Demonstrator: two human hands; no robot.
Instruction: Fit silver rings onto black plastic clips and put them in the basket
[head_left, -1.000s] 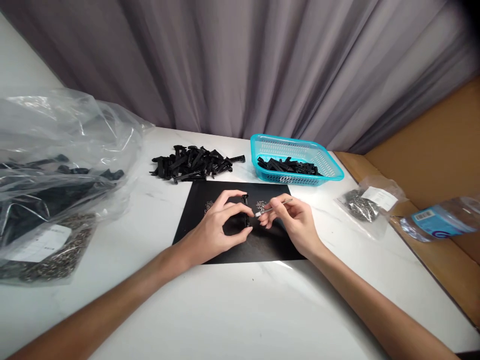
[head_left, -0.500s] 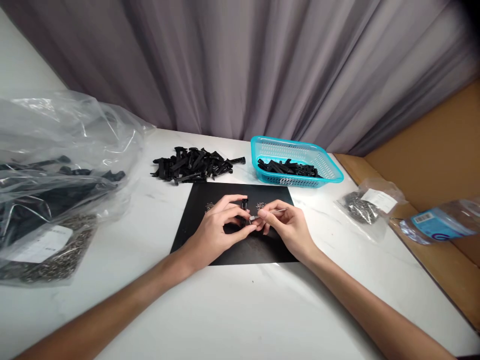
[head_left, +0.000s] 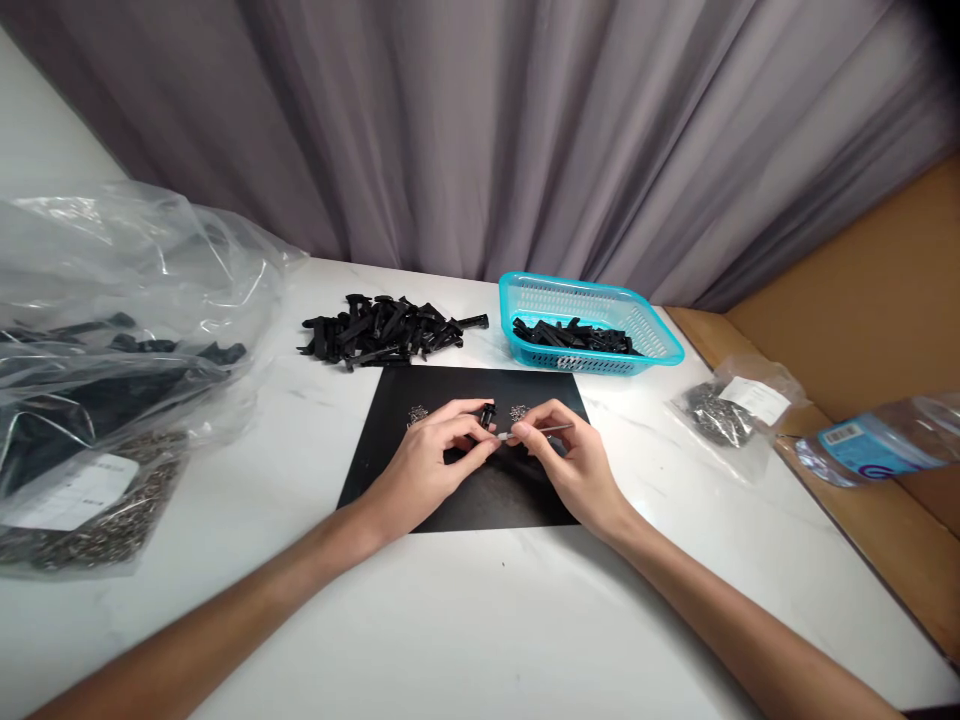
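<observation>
My left hand is closed in a pinch on a small black plastic part, held upright over the black mat. My right hand is closed on a thin metal tool, its tip touching the lower end of the black part. Two small heaps of tiny metal pieces lie on the mat just beyond my fingers, one on each side of the part.
A pile of black plastic parts lies behind the mat. A turquoise basket holds more of them. Large clear bags sit at the left, a small bag of metal pieces and a plastic bottle at the right.
Both hands have come closer together and moved slightly away from me. The tool tip, apart from the black part a second ago, now meets it.
</observation>
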